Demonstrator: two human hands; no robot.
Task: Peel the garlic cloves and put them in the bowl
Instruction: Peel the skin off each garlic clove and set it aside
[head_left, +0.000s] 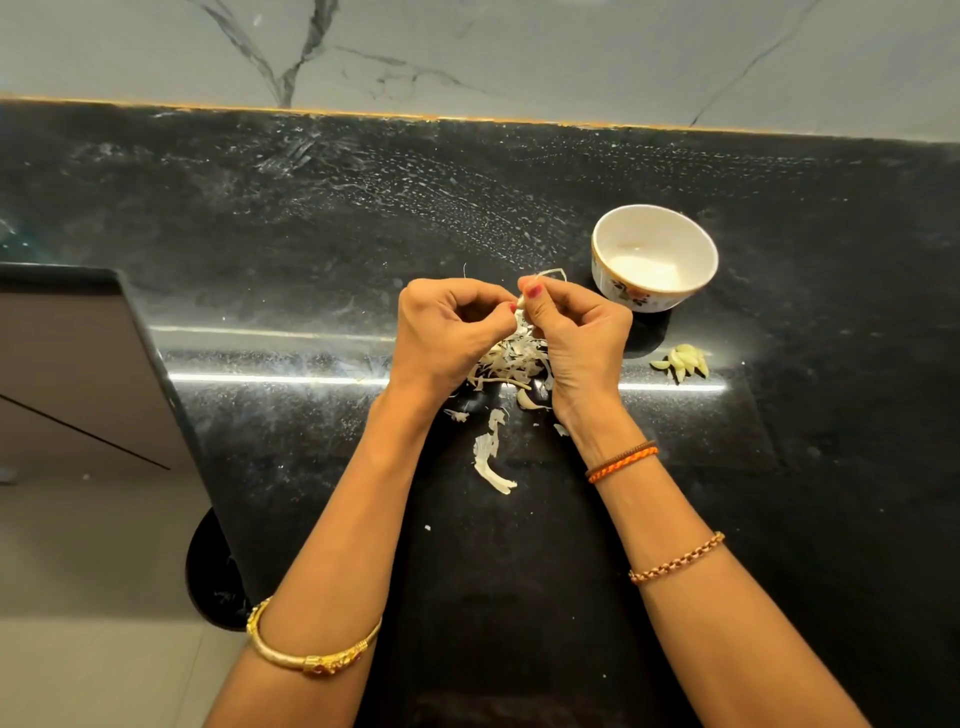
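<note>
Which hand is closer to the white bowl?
The right hand. It sits just beside the bowl, nearly under its near-left edge. The left hand is farther away, on the other side of the right hand.

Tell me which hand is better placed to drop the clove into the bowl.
The right hand: the bowl stands just beyond it on its side, while the left hand is farther away.

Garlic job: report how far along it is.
Done: several peeled cloves lie on the black counter right of the hands, and a heap of skins sits beneath them. In hand: the left hand and right hand pinch one clove between them, peeling it. Left: the bowl looks empty, so the cloves must go in.
</note>
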